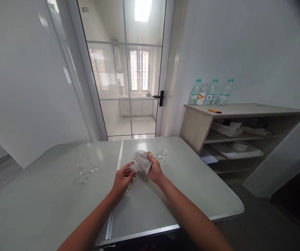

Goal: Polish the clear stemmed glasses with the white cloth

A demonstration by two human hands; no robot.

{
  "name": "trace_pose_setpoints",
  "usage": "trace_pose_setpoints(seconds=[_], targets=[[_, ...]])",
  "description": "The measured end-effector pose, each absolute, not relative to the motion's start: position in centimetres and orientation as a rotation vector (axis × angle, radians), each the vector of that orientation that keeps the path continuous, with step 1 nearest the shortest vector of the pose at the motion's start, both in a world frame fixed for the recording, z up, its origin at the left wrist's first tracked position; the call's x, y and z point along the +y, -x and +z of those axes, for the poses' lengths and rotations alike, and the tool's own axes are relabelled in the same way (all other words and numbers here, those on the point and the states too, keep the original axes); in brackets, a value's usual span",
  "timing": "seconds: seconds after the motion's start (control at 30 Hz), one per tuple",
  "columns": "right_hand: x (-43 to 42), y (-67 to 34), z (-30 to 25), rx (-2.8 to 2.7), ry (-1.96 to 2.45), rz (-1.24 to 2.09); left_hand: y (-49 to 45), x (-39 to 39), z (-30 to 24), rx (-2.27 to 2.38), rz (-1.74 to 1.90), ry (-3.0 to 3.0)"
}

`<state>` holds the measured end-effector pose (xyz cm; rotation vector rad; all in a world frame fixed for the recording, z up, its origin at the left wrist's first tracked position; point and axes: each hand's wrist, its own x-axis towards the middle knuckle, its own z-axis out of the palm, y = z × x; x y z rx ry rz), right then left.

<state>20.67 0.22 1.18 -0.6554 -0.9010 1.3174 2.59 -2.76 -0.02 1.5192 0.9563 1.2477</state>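
Above the middle of the table, my right hand (155,168) is closed around a light grey cloth (142,159). My left hand (123,177) pinches a clear glass (134,166) with its fingertips, just left of the cloth. Cloth and glass touch, and part of the glass is covered by the cloth. The held glass looks like the stemmed ones nearby, but its full shape cannot be made out. One clear stemmed glass (162,153) stands upright to the right of my right hand. Several more clear stemmed glasses (85,169) stand in a group on the left.
The pale table (150,212) has a metal seam (120,155) across it. Beyond it is a glass door (144,118) with a black handle (161,98). At right, a shelf unit (195,129) bears several bottles (209,97) and an orange-yellow pen-like object (214,111).
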Motion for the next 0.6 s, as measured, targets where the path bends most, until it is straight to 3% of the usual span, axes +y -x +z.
trace_pose_setpoints(seconds=[0.13,0.27,0.6], targets=[[-0.4,-20.1,1.7,-0.866,0.51,1.507,-3.3,-2.3,-0.7,0.917,1.106,-1.42],[-0.5,-20.0,1.3,-0.922,0.564,1.448,-2.9,-1.8,-0.9,0.913,1.112,-1.374],[-2.1,-20.8,2.2,-2.041,0.766,0.568,-2.7,-2.0,-0.9,1.15,1.123,-1.683]])
